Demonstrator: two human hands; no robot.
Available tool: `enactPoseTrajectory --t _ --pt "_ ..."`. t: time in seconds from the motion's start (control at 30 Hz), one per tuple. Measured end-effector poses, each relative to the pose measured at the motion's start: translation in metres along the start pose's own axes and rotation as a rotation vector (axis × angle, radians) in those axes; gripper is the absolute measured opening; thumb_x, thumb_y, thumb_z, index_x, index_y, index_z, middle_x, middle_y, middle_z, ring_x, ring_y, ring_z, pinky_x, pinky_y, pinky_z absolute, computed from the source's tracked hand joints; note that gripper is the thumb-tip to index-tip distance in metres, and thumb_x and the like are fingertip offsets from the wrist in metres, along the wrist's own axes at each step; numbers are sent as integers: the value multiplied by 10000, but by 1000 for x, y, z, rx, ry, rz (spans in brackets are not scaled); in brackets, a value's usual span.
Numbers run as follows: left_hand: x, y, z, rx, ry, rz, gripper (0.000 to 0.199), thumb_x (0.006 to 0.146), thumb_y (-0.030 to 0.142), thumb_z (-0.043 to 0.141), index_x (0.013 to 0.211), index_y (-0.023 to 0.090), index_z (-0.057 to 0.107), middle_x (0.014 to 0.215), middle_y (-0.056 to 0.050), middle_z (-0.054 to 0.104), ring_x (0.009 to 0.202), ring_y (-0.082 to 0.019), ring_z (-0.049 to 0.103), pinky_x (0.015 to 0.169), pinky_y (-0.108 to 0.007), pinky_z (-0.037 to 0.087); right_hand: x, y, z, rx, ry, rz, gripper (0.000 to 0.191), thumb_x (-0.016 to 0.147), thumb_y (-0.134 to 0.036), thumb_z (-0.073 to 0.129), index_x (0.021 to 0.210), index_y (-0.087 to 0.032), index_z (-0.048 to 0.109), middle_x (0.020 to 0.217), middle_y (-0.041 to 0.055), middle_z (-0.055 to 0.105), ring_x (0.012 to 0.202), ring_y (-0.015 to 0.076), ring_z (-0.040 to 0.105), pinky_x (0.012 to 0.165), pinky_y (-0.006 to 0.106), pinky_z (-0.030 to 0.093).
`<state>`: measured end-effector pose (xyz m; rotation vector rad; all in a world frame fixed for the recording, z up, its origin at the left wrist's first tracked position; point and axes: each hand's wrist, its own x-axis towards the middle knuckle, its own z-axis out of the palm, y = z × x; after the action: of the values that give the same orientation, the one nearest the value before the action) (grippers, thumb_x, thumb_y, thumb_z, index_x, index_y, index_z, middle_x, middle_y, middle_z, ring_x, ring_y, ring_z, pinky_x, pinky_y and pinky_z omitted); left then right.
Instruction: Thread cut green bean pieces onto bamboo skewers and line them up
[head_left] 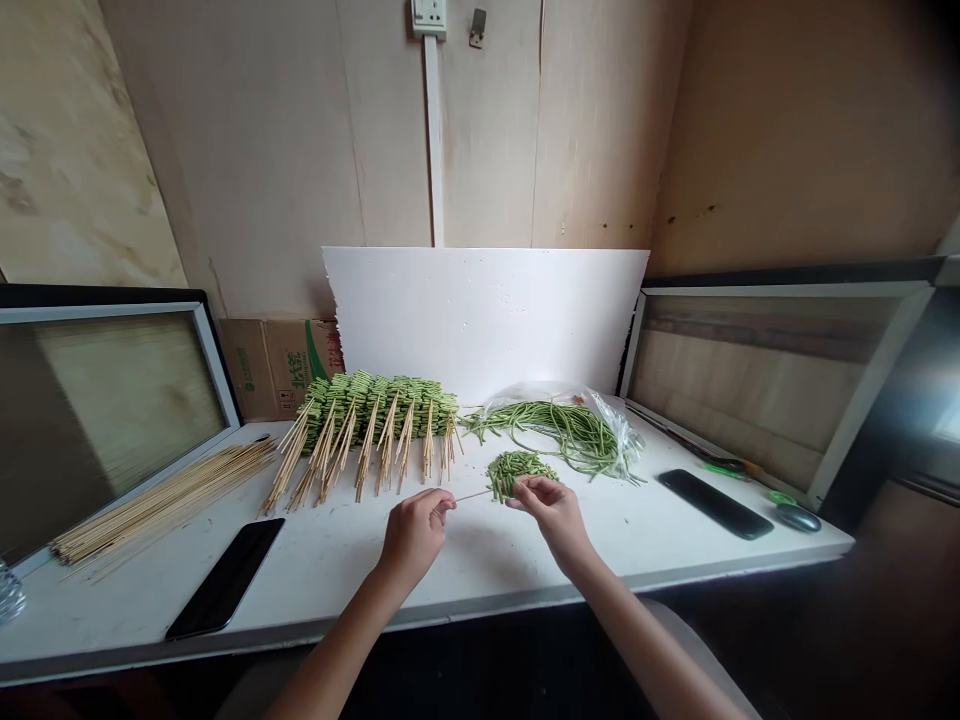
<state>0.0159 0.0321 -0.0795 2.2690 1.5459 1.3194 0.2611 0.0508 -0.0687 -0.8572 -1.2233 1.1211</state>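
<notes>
L hand point(412, 530) pinching thin pale wooden skewer point(472, 495) above white tabletop point(337, 565), tip twd R hand point(551, 508), fingers curled, can't tell if gripping anything, nr heap of short-cut green bean pieces point(520, 464), w/ long green beans point(574, 430) behind.

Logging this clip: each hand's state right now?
Left hand: closed, holding a thin stick.
Right hand: pinched closed near the stick's other end; what it holds cannot be told.
</notes>
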Motion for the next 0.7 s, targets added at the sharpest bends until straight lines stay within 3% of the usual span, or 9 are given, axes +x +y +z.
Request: enactPoseTrajectory --t 0.27,0.4,0.6,0.7 --pt "3 -3 -6 24 -3 -22 338 839 9 479 883 220 739 751 -12 738 704 -176 683 675 -242 477 0 6 1 18 -48 65 387 715 -519 876 911 -191 812 922 92 782 950 284 719 819 424 638" --pt "1 -8 -2 51 -32 -17 344 838 6 475 880 227 734 756 -11 737 694 -174 680 668 -240 468 1 11 -1 -62 -77 85 379 739 -543 849 858 -186 809 936 112 797 967 291 740 770 383 621" --pt "0 -12 1 65 -89 -54 287 889 99 469 861 229 724 741 -23 724 674 -186 661 637 -253 422 2 22 -2 -104 -87 111 401 745 -567 835 853 -183 791 920 123 805 971 296 751 714 353 615" --pt "3 -16 -2 70 -130 -113 289 919 158 442 850 228 713 717 -25 703 670 -194 650 628 -256 397 5 23 -8 -149 -107 157 426 719 -551 857 945 -195 801 956 110 809 979 295 750 686 342 624"
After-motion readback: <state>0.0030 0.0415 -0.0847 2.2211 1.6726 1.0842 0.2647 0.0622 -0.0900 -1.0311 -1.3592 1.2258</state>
